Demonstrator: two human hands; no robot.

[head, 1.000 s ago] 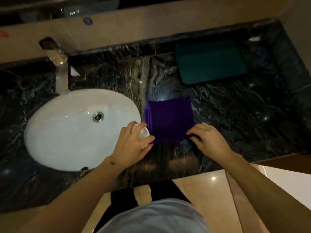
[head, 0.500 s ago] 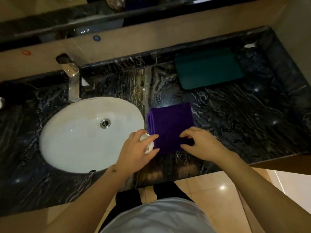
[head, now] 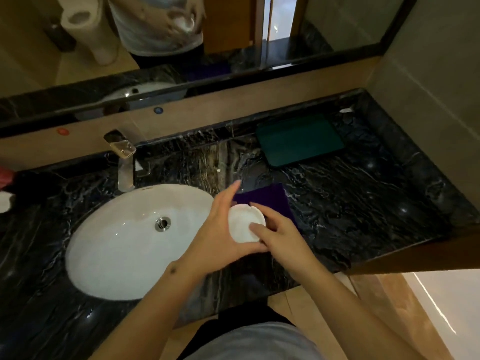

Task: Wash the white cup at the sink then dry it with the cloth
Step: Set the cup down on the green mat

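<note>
The white cup [head: 242,226] is held just above the counter, between the sink and the cloth, its open mouth turned up towards me. My left hand [head: 215,237] grips it from the left and below, with the forefinger stretched out. My right hand [head: 283,237] takes it from the right, thumb over the rim. The folded purple cloth [head: 271,198] lies on the black marble counter [head: 363,203] right behind the cup, partly hidden by my hands. The white oval sink [head: 117,242] is to the left. No water runs from the chrome tap [head: 124,162].
A dark green flat pad [head: 298,141] lies at the back right of the counter. A mirror [head: 181,35] runs along the back wall. Small red and white items [head: 5,188] sit at the far left edge. A side wall closes the right.
The cup has been lifted and tilted so its mouth faces me. My right hand left the cloth's near edge and came onto the cup. The camera tilted up, showing the mirror.
</note>
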